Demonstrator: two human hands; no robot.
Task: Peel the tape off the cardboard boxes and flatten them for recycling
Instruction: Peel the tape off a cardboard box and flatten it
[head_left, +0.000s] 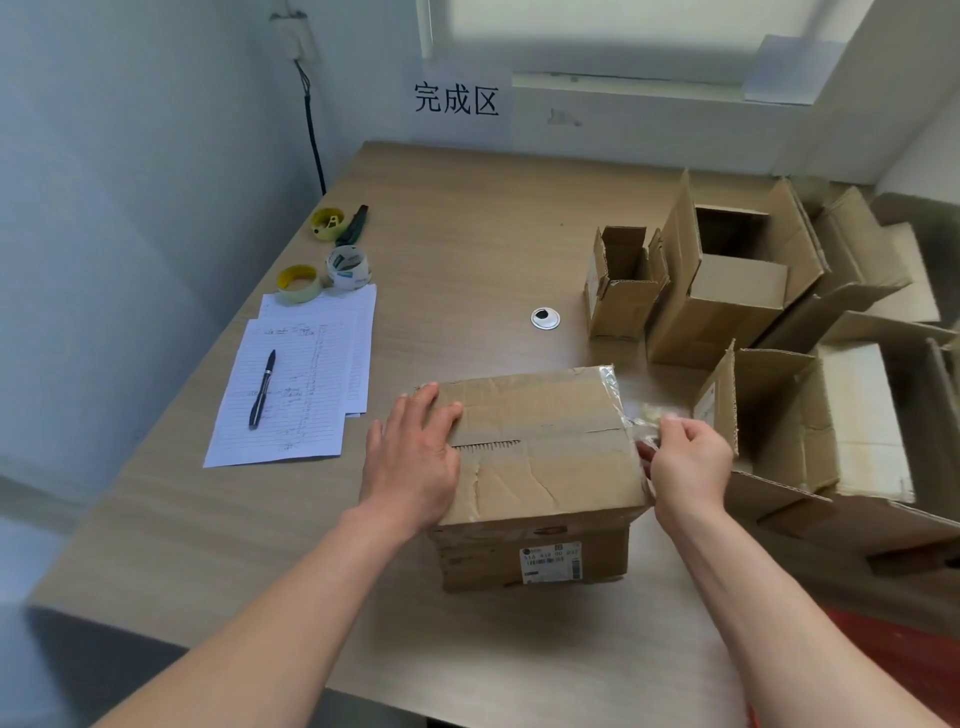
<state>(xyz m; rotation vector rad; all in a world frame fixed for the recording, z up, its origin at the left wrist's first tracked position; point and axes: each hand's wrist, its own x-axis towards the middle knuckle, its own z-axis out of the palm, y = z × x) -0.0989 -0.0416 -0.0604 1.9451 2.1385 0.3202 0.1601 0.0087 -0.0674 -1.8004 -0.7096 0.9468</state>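
Creased cardboard box (540, 467), crinkled clear tape (631, 421)

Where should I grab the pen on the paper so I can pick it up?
Pinch the pen around its middle, coming straight down from above. It lies flat on the lined paper with its long sides bare, so a thumb and finger can close across its thin barrel. Its ends point toward and away from you, so reach in from the left or right side.

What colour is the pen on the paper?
The pen is black, seen in the head view.
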